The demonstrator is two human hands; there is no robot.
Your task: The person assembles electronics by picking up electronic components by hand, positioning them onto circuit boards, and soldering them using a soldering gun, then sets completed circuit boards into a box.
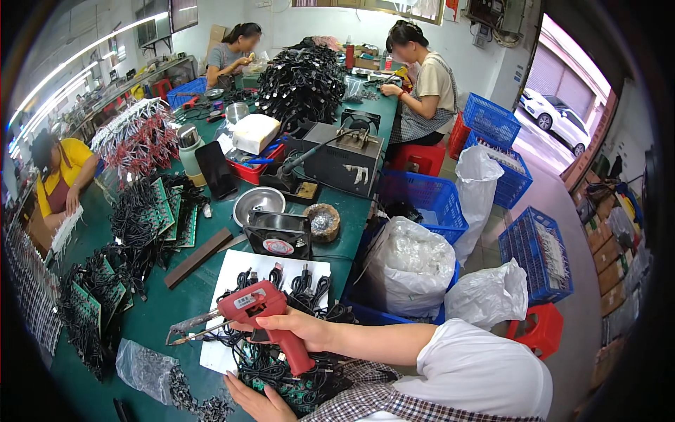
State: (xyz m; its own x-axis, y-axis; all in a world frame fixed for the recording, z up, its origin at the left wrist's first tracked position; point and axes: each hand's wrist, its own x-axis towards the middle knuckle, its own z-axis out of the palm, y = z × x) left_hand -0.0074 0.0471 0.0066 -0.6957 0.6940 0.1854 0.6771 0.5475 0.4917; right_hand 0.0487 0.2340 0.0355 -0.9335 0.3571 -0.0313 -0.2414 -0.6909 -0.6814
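My right hand [299,329] is wrapped round the grip of a red soldering gun [254,304]. The gun's metal tip points left, over the table beside a white sheet [216,357]. Below it, my left hand [259,402] lies with fingers stretched out against a pile of black cables [281,360]. Part of a green circuit board [299,395] shows among these cables, next to my left fingers. Left of that hand, small dark metal parts [184,390] spill from a clear plastic bag [146,369].
Green boards with black cables [98,299] lie at left, near a dark bar [198,259]. A small black fan [278,235], metal bowl [259,202] and soldering station [336,158] stand ahead. Blue crates [450,204] and white sacks [415,260] flank the table's right side. Several people sit around.
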